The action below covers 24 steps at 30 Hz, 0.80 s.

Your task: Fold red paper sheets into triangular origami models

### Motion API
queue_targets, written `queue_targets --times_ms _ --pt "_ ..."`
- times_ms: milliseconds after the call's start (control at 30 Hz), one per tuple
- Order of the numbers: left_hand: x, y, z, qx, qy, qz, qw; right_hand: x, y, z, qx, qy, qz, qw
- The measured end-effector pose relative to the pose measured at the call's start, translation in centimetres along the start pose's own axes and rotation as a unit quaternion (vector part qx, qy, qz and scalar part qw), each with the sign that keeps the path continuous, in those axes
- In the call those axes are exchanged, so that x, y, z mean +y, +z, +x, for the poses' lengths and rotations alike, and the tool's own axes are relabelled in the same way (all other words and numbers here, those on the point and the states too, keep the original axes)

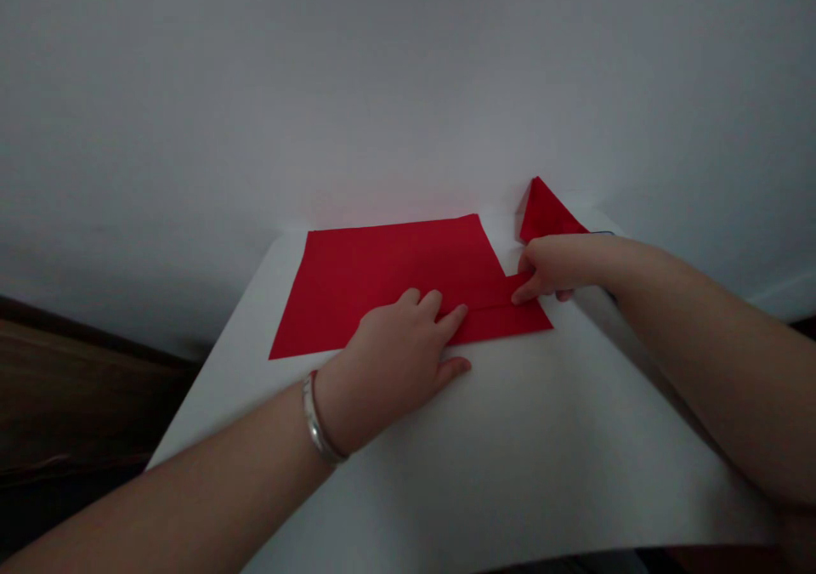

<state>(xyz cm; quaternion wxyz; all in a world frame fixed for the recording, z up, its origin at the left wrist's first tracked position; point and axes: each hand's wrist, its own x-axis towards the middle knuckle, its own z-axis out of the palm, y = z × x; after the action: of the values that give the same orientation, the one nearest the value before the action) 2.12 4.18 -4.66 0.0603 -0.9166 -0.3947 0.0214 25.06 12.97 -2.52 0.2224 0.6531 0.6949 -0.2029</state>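
Observation:
A red sheet of paper lies flat on a white table, its near right part folded into a strip. My left hand rests on the sheet's near edge, fingers stretched out and pressing it down. My right hand pinches the right end of the folded strip between thumb and fingers. A silver bracelet sits on my left wrist.
A small folded red paper piece stands at the table's far right, just behind my right hand. The table butts against a white wall. Dark wooden floor or furniture lies to the left, below the table's edge.

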Motion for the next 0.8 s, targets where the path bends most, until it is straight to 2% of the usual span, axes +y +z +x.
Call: queue_targets --times_ms 167,433,600,733,800 --pt "0.0 -0.2 0.1 -0.010 -0.004 -0.001 1.000 0.4 0.1 0.1 0.001 0.000 -0.010 1.000" --pt "0.0 0.0 0.1 -0.008 -0.001 0.006 1.000 1.3 -0.1 -0.2 -0.042 -0.021 0.052 0.998" --pt "-0.1 0.1 0.0 -0.013 0.004 0.008 1.000 1.6 0.2 0.2 -0.049 -0.008 0.088 0.995" --pt "-0.3 0.2 0.0 -0.004 0.012 0.009 1.000 2.0 0.2 0.2 -0.035 -0.023 0.078 0.996" --pt "-0.3 0.3 0.0 0.000 0.013 0.010 1.000 1.9 -0.2 -0.2 0.004 -0.039 0.038 0.999"
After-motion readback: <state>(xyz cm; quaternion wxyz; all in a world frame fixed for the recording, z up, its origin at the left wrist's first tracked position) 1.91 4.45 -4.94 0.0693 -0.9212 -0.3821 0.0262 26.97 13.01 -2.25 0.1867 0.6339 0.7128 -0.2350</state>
